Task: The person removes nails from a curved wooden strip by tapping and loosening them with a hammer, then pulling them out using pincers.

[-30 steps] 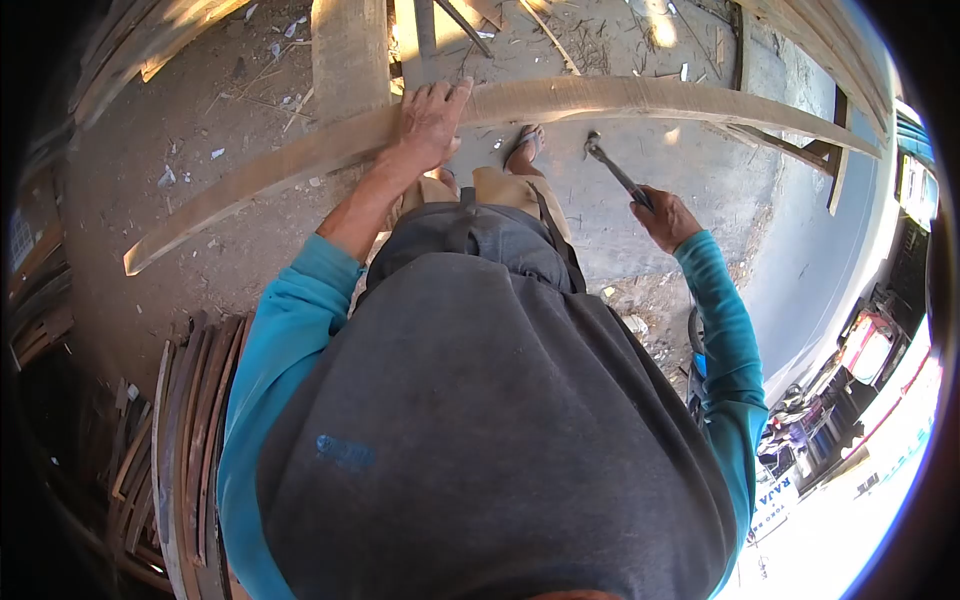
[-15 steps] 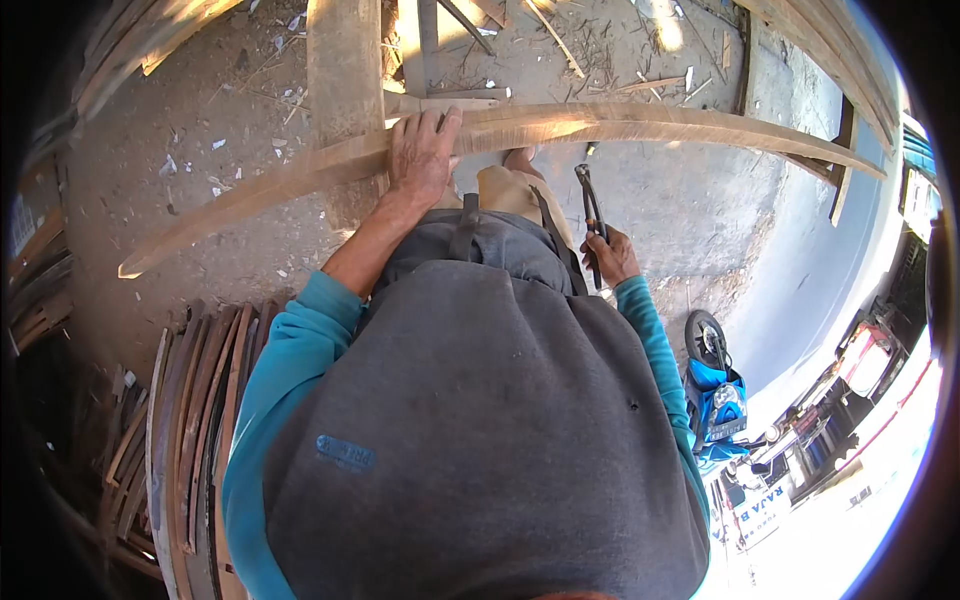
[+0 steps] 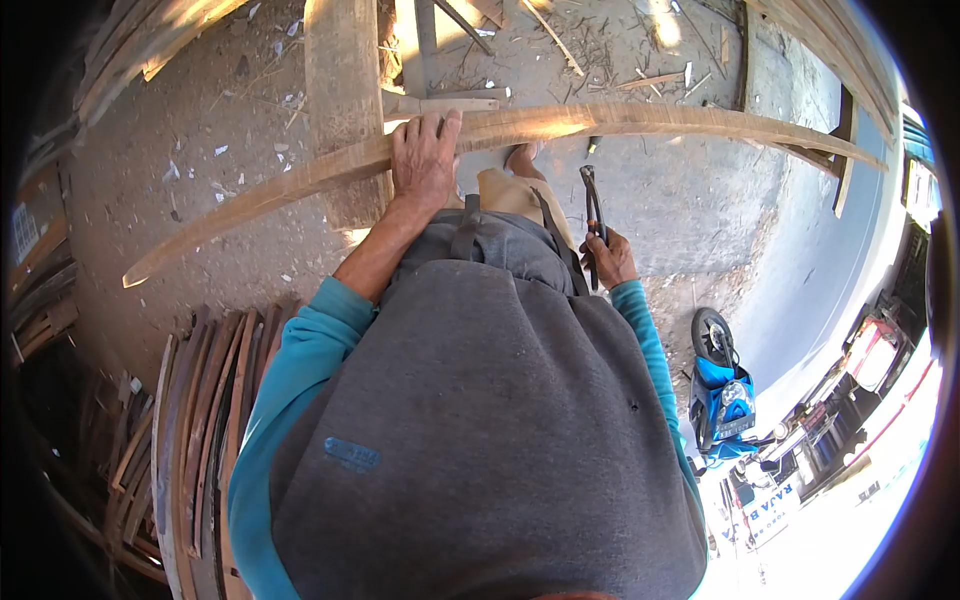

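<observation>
A long wooden plank (image 3: 640,120) spans the view in a curve from the left to the upper right. My left hand (image 3: 425,160) is wrapped over it left of the middle, fingers on its far edge. Lower and to the right, my right hand (image 3: 610,257) is closed round the handles of dark metal pincers (image 3: 592,205). The pincers' head points away from me, short of the plank and not touching it. A wide board (image 3: 345,80) runs beneath the plank near my left hand.
Curved wooden pieces (image 3: 200,430) are stacked at the lower left. More long timbers (image 3: 840,60) stand at the upper right. Wood scraps (image 3: 650,82) litter the ground beyond the plank. A blue motorbike (image 3: 727,400) is parked at the right.
The pincers and my right hand have come inward toward my body from farther right. The plank's middle and my left hand sit slightly lower in view.
</observation>
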`<state>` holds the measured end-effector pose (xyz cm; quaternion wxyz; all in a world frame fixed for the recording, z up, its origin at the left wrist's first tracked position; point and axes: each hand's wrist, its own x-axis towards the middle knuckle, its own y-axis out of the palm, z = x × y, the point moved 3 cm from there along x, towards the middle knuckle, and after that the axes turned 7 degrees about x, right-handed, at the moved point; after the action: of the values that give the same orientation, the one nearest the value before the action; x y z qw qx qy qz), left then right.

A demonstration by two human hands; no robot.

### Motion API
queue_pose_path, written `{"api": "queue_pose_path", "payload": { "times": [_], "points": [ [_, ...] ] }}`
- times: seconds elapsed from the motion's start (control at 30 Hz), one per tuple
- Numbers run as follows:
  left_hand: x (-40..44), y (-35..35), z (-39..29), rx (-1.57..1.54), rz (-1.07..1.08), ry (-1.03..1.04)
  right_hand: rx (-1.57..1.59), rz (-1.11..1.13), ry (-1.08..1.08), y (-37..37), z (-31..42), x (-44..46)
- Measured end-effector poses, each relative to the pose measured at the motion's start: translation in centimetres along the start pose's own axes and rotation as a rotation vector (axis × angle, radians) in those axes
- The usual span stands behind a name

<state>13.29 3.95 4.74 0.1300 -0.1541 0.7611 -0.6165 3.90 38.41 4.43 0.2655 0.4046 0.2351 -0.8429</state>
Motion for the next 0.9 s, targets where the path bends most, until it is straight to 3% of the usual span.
{"api": "queue_pose_path", "payload": {
  "times": [0.17,0.23,0.37,0.5,0.67,0.83,0.9],
  "points": [
    [1.5,0.1,1.0,-0.026,0.065,-0.004,-0.093,-0.005,-0.041,0.8,0.6,-0.6],
    [2.3,-0.1,1.6,-0.08,-0.092,0.076,-0.13,-0.012,-0.085,1.5,1.4,-1.0],
    [2.7,2.3,3.0,0.083,-0.128,0.111,-0.103,0.011,-0.136,3.1,3.5,-2.2],
    [3.8,3.9,4.0,0.147,-0.044,0.144,-0.019,0.013,-0.304,4.8,4.3,-1.7],
    [4.6,2.1,4.4,0.085,0.046,0.175,-0.069,0.071,-0.349,7.6,6.6,-1.4],
    [5.8,1.7,5.3,-0.083,0.308,0.131,-0.108,0.164,-0.325,9.8,8.1,-1.0],
    [6.3,1.3,5.3,-0.081,0.362,0.107,0.012,0.251,-0.295,10.5,8.3,-0.5]
  ]
}}
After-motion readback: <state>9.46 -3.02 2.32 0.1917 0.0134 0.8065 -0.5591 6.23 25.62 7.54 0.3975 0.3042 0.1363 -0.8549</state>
